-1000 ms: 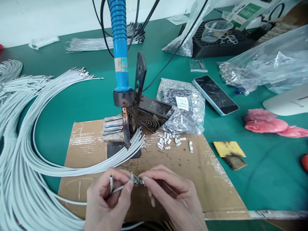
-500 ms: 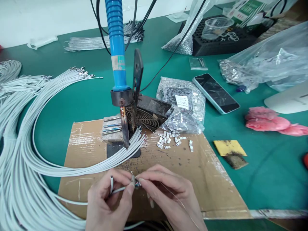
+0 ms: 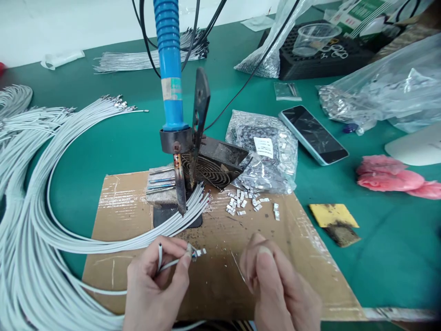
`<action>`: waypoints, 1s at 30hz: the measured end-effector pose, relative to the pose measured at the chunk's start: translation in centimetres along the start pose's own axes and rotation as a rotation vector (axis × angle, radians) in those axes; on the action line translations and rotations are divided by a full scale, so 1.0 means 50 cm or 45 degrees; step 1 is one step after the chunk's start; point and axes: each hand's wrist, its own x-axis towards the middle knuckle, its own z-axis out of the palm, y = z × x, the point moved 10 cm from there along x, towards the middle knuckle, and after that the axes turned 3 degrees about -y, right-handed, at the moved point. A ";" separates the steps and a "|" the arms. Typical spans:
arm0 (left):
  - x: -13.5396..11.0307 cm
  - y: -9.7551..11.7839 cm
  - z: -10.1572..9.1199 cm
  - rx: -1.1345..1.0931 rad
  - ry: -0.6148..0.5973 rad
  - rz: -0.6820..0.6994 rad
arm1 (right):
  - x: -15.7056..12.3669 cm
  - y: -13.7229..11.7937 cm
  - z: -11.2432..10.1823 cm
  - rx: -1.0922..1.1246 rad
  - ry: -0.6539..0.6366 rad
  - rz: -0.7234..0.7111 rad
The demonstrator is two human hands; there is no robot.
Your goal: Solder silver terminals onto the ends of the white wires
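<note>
My left hand (image 3: pixel 156 280) pinches a white cable (image 3: pixel 169 265) between thumb and forefinger. At the cable's end, a small white connector piece (image 3: pixel 200 252) sticks out past the fingertips, with a bit of blue beside it. Another cut cable end stands up between the fingers. My right hand (image 3: pixel 280 282), slightly blurred, is closed to the right, apart from the cable, and a thin solder wire (image 3: pixel 238 267) pokes out of it. Beyond both hands, a blue-handled soldering iron (image 3: pixel 168 59) is clamped pointing down, its tip over a bundle of white cables (image 3: pixel 172 223).
Cardboard (image 3: pixel 220 294) covers the green table under my hands. Small white pieces (image 3: pixel 237 202) lie scattered near a clear bag (image 3: pixel 263 151). A phone (image 3: pixel 314 134), a yellow sponge (image 3: pixel 333 214) and pink cloth (image 3: pixel 392 174) lie right; a large cable bundle (image 3: pixel 37 220) fills the left.
My right hand has moved right, away from the cable end, taking the solder wire along. The connector piece is now uncovered. My left hand has hardly moved.
</note>
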 end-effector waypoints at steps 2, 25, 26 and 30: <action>0.005 0.003 0.001 -0.004 0.002 0.019 | 0.008 -0.003 0.010 0.139 -0.042 0.032; 0.048 0.027 -0.003 -0.083 0.080 0.054 | 0.032 -0.020 0.076 -0.316 -0.177 -0.081; 0.050 0.027 -0.003 -0.085 0.064 0.063 | 0.037 -0.031 0.086 -0.296 -0.216 -0.126; 0.061 0.028 0.005 -0.044 -0.037 0.112 | 0.048 -0.064 0.098 -0.226 -0.189 -0.293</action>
